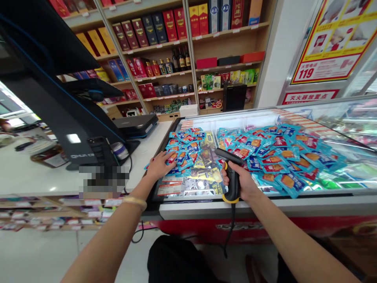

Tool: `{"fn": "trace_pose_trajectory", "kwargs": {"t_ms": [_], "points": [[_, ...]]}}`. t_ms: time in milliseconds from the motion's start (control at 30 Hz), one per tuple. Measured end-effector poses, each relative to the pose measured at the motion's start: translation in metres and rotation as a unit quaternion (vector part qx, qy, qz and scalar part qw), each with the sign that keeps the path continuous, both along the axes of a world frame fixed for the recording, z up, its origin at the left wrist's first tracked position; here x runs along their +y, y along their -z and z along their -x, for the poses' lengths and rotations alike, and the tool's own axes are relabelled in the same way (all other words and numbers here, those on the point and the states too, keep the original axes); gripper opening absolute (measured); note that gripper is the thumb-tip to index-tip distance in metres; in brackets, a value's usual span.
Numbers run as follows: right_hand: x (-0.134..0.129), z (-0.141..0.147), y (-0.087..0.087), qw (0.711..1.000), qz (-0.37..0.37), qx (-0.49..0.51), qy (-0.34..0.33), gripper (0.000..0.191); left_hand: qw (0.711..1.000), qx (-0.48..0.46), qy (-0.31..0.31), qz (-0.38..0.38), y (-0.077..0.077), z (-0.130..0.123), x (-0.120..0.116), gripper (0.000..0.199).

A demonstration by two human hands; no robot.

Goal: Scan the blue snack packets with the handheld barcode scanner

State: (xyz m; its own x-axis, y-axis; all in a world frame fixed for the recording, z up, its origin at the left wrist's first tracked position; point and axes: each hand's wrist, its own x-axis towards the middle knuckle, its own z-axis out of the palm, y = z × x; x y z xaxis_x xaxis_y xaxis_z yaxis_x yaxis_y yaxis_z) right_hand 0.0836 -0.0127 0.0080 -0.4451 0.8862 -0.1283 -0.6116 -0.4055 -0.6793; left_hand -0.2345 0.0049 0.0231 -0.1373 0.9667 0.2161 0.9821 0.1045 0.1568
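Observation:
My right hand [243,181] is wrapped round the grip of a black and yellow barcode scanner [233,179], its head tilted over the freezer's glass top. From the scanner's base a black cable hangs down in front of the freezer. My left hand [160,164] lies with fingers stretched out on the edge of a smaller pile of blue snack packets [188,147]. To the right of the scanner spreads a larger heap of the same blue packets [282,153]. Between the two piles, yellow packages [206,173] show at the glass.
The chest freezer [250,208] runs off to the right. At left, a white counter [147,151] carries a black checkout terminal [73,118] and a jar [48,155]. Shelves of boxed bottles [150,29] stand behind. A black cable [141,234] lies near the floor.

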Motion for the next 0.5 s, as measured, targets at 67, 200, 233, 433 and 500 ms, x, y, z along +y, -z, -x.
{"fn": "trace_pose_trajectory", "kwargs": {"t_ms": [67, 200, 233, 433, 500], "points": [[0.000, 0.000, 0.001, 1.000, 0.000, 0.000, -0.004, 0.025, 1.000, 0.001, 0.013, -0.018, 0.003, -0.013, -0.011, 0.051], [0.000, -0.001, 0.000, 1.000, 0.007, -0.002, -0.022, 0.024, 0.999, -0.010, 0.021, -0.044, 0.014, -0.042, -0.024, 0.052], [0.000, -0.001, -0.001, 1.000, 0.011, -0.003, -0.028, 0.024, 0.998, -0.023, 0.021, -0.047, 0.016, -0.047, -0.024, 0.053], [-0.001, -0.001, -0.004, 0.998, 0.034, -0.009, -0.044, 0.021, 0.980, -0.129, 0.022, -0.149, 0.020, -0.049, -0.022, 0.064], [-0.001, -0.001, -0.004, 0.998, 0.035, -0.009, -0.044, 0.020, 0.977, -0.130, -0.005, -0.170, 0.017, -0.041, -0.028, 0.065]]}}
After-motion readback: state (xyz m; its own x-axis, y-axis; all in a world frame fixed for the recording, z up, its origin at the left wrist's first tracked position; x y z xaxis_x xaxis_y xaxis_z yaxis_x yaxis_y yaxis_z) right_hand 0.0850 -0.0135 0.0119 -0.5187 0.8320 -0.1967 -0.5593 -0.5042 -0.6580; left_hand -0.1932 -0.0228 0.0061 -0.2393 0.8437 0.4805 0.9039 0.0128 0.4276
